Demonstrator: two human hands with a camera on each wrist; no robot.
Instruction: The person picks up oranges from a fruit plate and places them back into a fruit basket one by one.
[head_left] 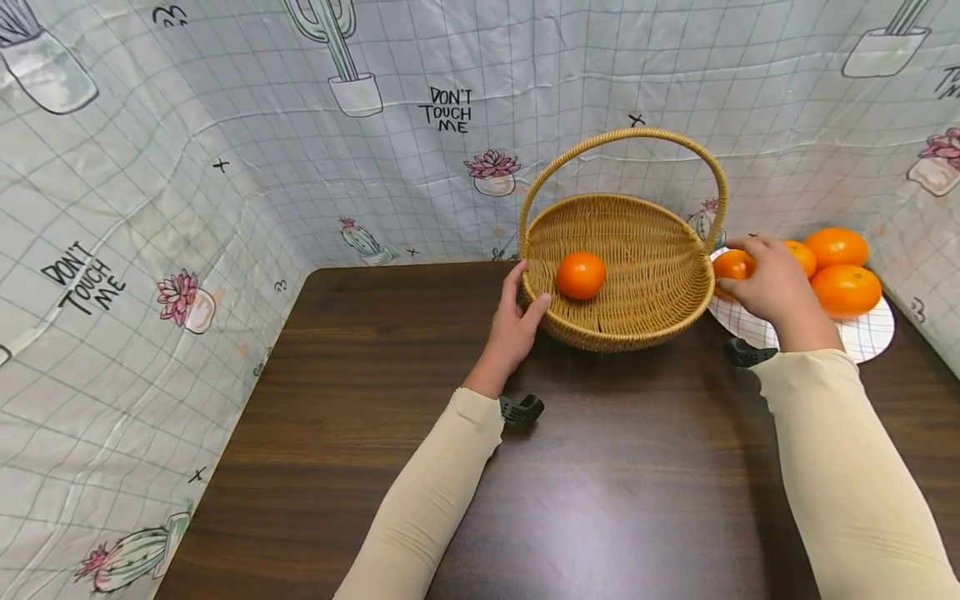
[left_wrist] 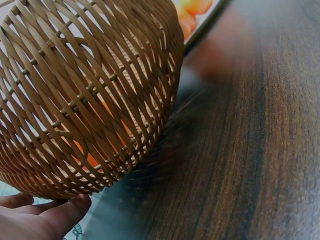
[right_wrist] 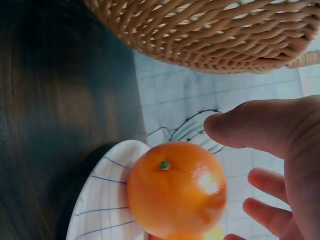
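A wicker basket (head_left: 637, 275) with a tall arched handle stands near the back of the table, one orange (head_left: 581, 276) inside it at the left. My left hand (head_left: 512, 329) touches the basket's left rim, with thumb and fingers spread; in the left wrist view its fingertips (left_wrist: 79, 201) rest against the woven outside. To the right, my right hand (head_left: 776, 279) reaches over a plate (head_left: 862, 337) of several oranges. Thumb and fingers stand apart around the nearest orange (right_wrist: 177, 190), which has a green stem spot; a gap shows between it and the thumb.
More oranges (head_left: 846, 291) sit on the right side of the white, line-patterned plate. A printed cloth (head_left: 420, 183) hangs behind and beside the dark wooden table (head_left: 360, 400). The basket's handle (head_left: 637, 133) arches above its opening, close to the plate.
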